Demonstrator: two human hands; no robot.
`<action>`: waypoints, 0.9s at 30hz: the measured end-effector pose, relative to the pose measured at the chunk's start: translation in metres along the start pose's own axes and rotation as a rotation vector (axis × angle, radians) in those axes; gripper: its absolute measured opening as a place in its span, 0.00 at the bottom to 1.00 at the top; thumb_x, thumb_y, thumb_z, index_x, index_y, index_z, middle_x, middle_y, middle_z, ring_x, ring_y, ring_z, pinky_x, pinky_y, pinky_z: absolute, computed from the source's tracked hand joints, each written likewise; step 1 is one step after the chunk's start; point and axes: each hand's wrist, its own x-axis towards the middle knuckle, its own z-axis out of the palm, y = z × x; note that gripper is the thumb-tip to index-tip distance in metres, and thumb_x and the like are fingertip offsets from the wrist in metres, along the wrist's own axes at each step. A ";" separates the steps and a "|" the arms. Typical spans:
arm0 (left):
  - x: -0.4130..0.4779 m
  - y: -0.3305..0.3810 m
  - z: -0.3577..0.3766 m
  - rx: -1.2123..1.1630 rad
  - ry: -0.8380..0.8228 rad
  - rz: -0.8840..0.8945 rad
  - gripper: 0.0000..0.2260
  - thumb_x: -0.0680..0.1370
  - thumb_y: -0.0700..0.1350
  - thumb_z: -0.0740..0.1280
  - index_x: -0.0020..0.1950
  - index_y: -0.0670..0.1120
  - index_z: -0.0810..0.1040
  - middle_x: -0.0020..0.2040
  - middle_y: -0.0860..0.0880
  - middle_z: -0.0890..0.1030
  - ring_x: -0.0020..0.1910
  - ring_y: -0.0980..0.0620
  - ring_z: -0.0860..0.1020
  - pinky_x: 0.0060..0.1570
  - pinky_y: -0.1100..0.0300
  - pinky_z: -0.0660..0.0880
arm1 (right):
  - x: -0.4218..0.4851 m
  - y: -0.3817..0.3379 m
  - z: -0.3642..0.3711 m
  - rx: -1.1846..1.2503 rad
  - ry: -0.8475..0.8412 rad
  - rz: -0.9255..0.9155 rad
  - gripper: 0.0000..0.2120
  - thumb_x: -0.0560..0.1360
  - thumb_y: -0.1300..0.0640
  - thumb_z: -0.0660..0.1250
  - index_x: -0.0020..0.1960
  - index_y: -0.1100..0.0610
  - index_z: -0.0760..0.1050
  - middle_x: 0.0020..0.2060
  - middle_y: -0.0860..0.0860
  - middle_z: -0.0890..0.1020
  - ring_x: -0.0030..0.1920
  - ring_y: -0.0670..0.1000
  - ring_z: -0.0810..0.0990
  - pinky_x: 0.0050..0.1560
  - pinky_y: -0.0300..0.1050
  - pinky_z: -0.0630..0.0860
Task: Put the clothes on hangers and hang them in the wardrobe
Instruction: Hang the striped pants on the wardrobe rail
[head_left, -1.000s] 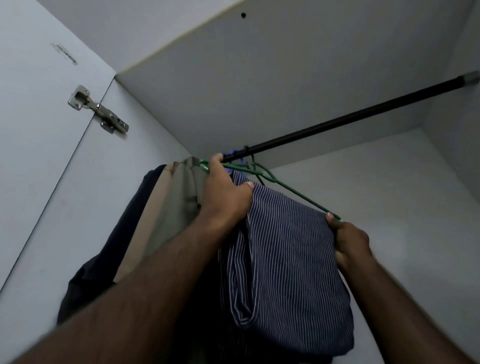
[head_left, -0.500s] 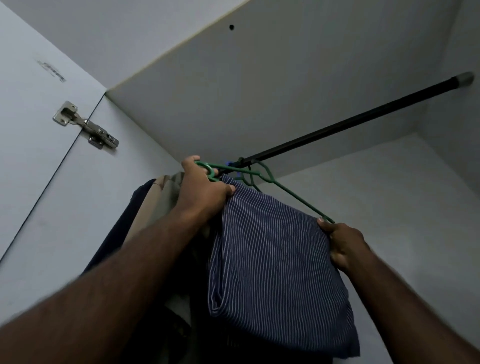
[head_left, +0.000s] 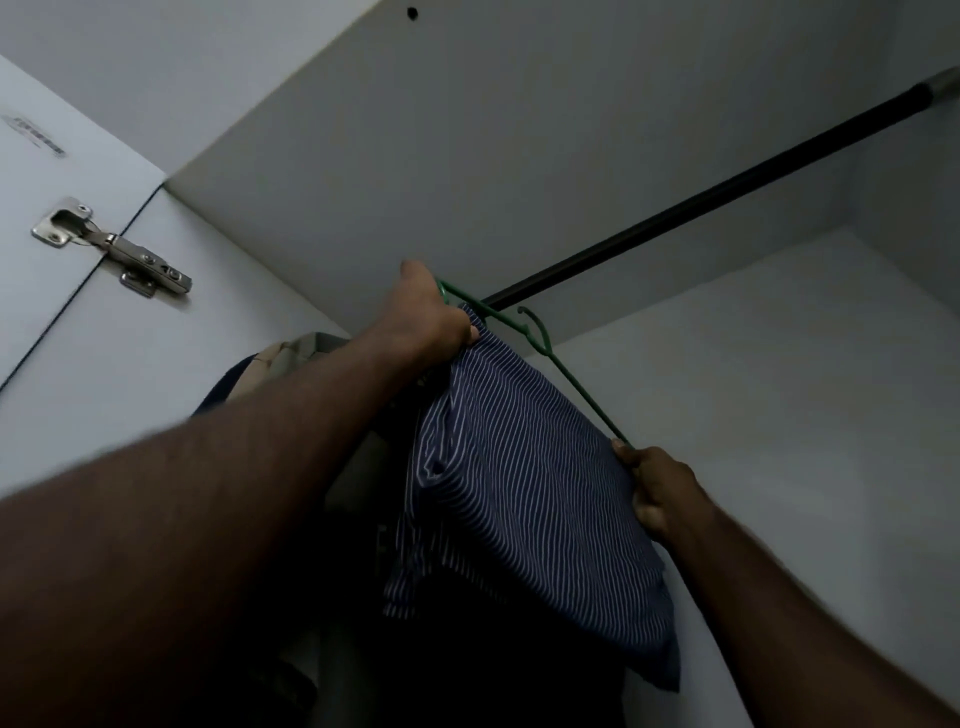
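From the head view, looking up into the wardrobe, I hold the green hanger (head_left: 566, 374) with the striped shirt (head_left: 530, 499) folded over it. My left hand (head_left: 434, 317) curls round the hanger's far end and a bunch of the cloth; my right hand (head_left: 660, 488) pinches the near end and the shirt's edge. So the shirt is already on its hanger, but I judge it is not yet hung: the hook (head_left: 535, 325) sits just below the dark rail (head_left: 701, 200), seemingly clear of it. A beige garment (head_left: 298, 351) and a dark garment (head_left: 223, 387) already hang at the left end, behind my left arm. What is left is to catch the hook on the rail; whether more clothes wait, I cannot tell.
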 end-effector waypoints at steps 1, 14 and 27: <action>0.004 0.001 0.002 0.004 0.017 0.000 0.29 0.72 0.39 0.75 0.65 0.40 0.62 0.55 0.41 0.74 0.51 0.47 0.75 0.46 0.55 0.72 | 0.004 -0.001 0.003 -0.009 0.000 -0.009 0.19 0.76 0.66 0.68 0.66 0.68 0.73 0.59 0.61 0.79 0.56 0.60 0.78 0.63 0.57 0.74; 0.006 -0.016 -0.003 -0.031 0.146 0.180 0.38 0.72 0.37 0.74 0.75 0.41 0.56 0.57 0.49 0.70 0.52 0.54 0.71 0.45 0.72 0.66 | 0.024 -0.013 0.036 -0.053 -0.047 -0.056 0.19 0.77 0.64 0.67 0.67 0.66 0.73 0.54 0.58 0.80 0.48 0.58 0.80 0.44 0.49 0.77; -0.049 -0.012 -0.004 -0.157 0.075 0.174 0.40 0.75 0.45 0.72 0.78 0.44 0.50 0.55 0.49 0.74 0.51 0.52 0.76 0.52 0.63 0.73 | -0.012 -0.003 0.020 -0.581 -0.026 -0.311 0.09 0.77 0.59 0.69 0.54 0.63 0.77 0.45 0.56 0.80 0.41 0.53 0.78 0.41 0.39 0.76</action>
